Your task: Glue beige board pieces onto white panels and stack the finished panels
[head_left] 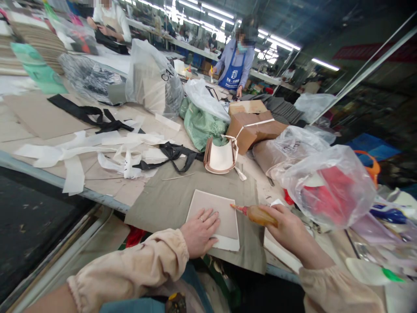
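My left hand (201, 232) lies flat with fingers stretched on a pale rectangular panel (208, 202), whose near edge shows a white strip. My right hand (286, 228) is wrapped round an amber glue bottle (262, 216) with a red and orange nozzle. The nozzle's tip is at the panel's upper right edge; whether it touches cannot be made out. Under the panel spreads a grey-green cloth (163, 204) that hangs over the table edge. Just beyond it stands a stack of curved tan pieces (221, 156) tied with a white strip.
White strips (74, 150) and black strips (177, 154) lie loose on the left. Behind are a green sack (202, 124) and a brown tied bundle (254, 128). Clear bags, one with red pieces (332, 187), crowd the right. A person in a blue apron (233, 69) works across the table.
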### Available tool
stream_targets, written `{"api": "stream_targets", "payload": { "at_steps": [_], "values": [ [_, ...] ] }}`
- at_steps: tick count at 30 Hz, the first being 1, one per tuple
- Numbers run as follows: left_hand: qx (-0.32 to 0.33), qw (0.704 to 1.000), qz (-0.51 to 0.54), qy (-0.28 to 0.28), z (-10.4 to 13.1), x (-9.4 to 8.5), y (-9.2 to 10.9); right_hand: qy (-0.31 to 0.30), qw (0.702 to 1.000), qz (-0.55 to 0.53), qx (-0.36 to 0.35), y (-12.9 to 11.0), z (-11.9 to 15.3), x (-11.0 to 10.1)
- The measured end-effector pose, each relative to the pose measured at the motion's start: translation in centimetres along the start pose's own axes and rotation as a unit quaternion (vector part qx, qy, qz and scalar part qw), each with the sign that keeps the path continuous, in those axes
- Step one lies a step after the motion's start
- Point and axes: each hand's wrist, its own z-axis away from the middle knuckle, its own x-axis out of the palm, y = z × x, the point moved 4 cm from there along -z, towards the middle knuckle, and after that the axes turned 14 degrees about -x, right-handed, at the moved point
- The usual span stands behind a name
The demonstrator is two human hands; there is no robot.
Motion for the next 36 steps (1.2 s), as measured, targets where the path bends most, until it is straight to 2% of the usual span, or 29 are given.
{"api": "stream_targets", "payload": {
  "at_steps": [3,7,14,18,22,30,33,36],
  "values": [
    [0.009,1.0,0.0,-0.006,0.1,-0.7,0.1,0.002,1.0,-0.014,0.003,0.4,0.2,0.0],
    [0.011,1.0,0.005,-0.013,0.1,-1.2,0.1,0.007,0.998,-0.064,-0.01,-0.5,-1.3,0.6],
    [0.005,1.0,0.004,-0.007,0.0,-0.6,0.1,0.04,0.986,-0.146,-0.066,-5.1,-7.1,2.3],
    [-0.004,1.0,0.0,0.007,-0.1,0.0,0.0,0.044,0.984,-0.151,-0.078,-6.6,-8.9,2.3],
    [-0.002,1.0,0.002,0.001,-0.1,0.1,-0.1,0.024,0.987,-0.141,-0.08,-5.3,-7.8,2.0],
    [0.007,1.0,0.005,0.0,0.1,-0.6,-0.1,-0.016,0.997,-0.08,-0.006,1.1,-1.2,0.5],
    [0.007,1.0,0.007,0.001,0.0,-0.4,0.0,-0.014,0.998,-0.068,0.003,1.8,-0.1,0.3],
    [0.002,1.0,0.005,0.004,0.0,0.0,0.0,-0.006,0.997,-0.083,-0.002,1.3,-0.7,0.7]
  ]
}}
